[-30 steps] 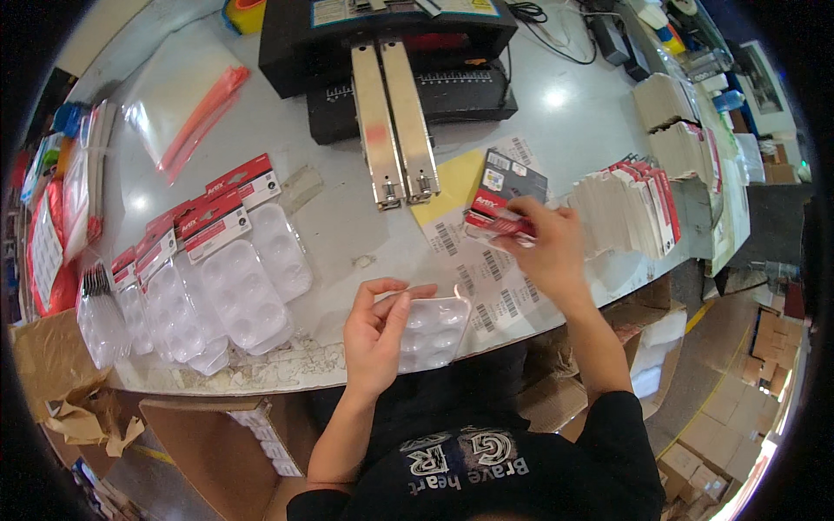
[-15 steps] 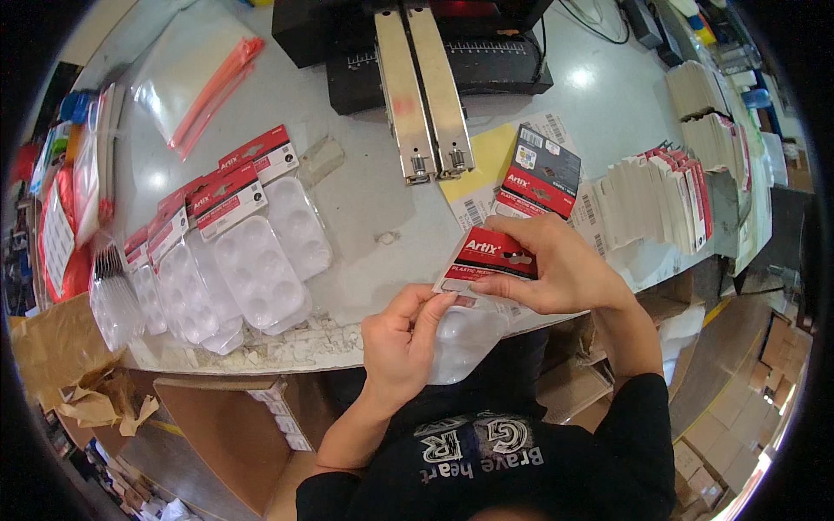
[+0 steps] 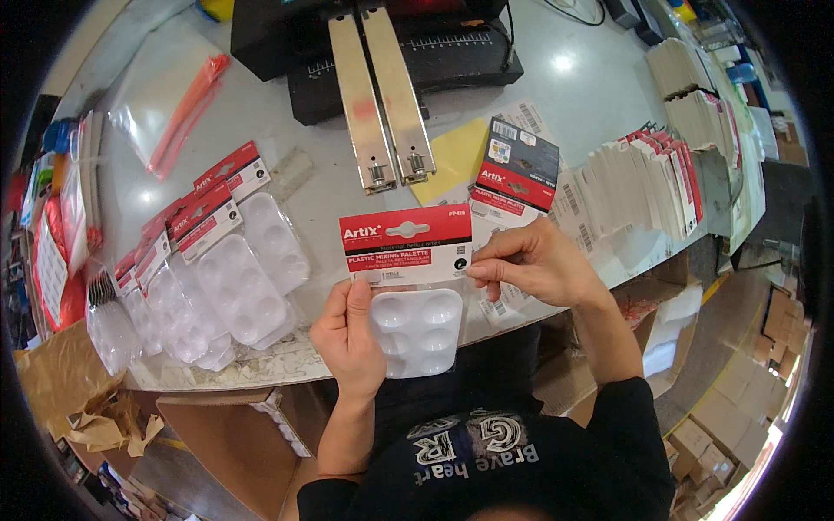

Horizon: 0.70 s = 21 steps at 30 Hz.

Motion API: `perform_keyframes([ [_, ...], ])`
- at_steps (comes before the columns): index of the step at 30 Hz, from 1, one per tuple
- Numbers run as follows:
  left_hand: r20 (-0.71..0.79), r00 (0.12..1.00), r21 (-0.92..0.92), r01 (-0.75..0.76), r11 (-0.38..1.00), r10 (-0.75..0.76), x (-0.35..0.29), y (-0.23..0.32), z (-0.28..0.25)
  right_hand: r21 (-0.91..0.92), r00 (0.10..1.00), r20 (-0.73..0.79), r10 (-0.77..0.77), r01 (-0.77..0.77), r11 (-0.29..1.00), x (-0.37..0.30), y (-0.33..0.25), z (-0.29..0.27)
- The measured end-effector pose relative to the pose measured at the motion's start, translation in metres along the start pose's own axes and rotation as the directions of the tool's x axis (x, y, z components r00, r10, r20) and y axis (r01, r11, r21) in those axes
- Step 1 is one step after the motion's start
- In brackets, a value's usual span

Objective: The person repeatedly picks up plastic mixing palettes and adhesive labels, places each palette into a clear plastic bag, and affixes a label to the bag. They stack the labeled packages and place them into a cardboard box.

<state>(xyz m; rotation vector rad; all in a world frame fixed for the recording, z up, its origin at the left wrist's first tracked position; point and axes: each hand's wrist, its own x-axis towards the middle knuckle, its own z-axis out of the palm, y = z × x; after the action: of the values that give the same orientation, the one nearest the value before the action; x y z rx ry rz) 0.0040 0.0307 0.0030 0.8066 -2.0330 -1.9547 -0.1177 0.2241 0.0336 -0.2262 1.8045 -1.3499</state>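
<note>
A white plastic paint palette (image 3: pixel 418 333) with several round wells hangs in a clear bag beneath a red and white header card (image 3: pixel 406 247), held in front of me over the table's near edge. My left hand (image 3: pixel 352 343) pinches the lower left corner of the card, thumb on the front. At the card's lower right edge, my right hand (image 3: pixel 543 267) has thumb and fingers closed on the border. Several finished-looking palette packs (image 3: pixel 239 291) overlap in a row on the left. Loose header cards (image 3: pixel 519 169) lie beyond my right hand.
A black machine with two long metal stapler-like arms (image 3: pixel 356 104) stands at the back. Clear bags with orange edges (image 3: pixel 187 117) lie at the far left. Stacks of cards (image 3: pixel 638 187) fill the right side. Below the table are cardboard boxes (image 3: pixel 230 443).
The pack has swung from tilted to upright, its card now spread flat and facing me. My left hand has moved left, and my right hand has shifted from the card's top to its right edge.
</note>
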Motion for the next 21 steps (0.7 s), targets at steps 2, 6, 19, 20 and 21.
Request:
perform_keyframes([
  [2, -0.004, 1.0, -0.009, -0.011, 1.0, 0.011, 0.001, -0.005, 0.001, 0.099, 1.0, -0.012, -0.015, 0.016, 0.995, 0.001, 0.009, 0.004],
  [6, -0.013, 1.0, -0.032, -0.011, 0.999, 0.01, 0.003, -0.007, 0.001, 0.162, 0.996, -0.033, -0.079, 0.083, 0.983, 0.0, 0.018, 0.008],
  [19, -0.053, 0.993, 0.155, -0.097, 0.983, 0.106, 0.054, -0.004, 0.023, 0.523, 0.921, -0.38, -0.089, 0.293, 0.8, 0.046, 0.023, 0.039],
  [20, -0.044, 0.994, 0.156, -0.09, 0.984, 0.098, 0.062, -0.005, 0.024, 0.506, 0.91, -0.414, -0.02, 0.249, 0.826, 0.052, 0.025, 0.039],
  [21, -0.022, 0.992, 0.148, -0.117, 0.982, 0.122, 0.068, -0.006, 0.024, 0.496, 0.901, -0.433, -0.018, 0.255, 0.83, 0.057, 0.027, 0.039],
])
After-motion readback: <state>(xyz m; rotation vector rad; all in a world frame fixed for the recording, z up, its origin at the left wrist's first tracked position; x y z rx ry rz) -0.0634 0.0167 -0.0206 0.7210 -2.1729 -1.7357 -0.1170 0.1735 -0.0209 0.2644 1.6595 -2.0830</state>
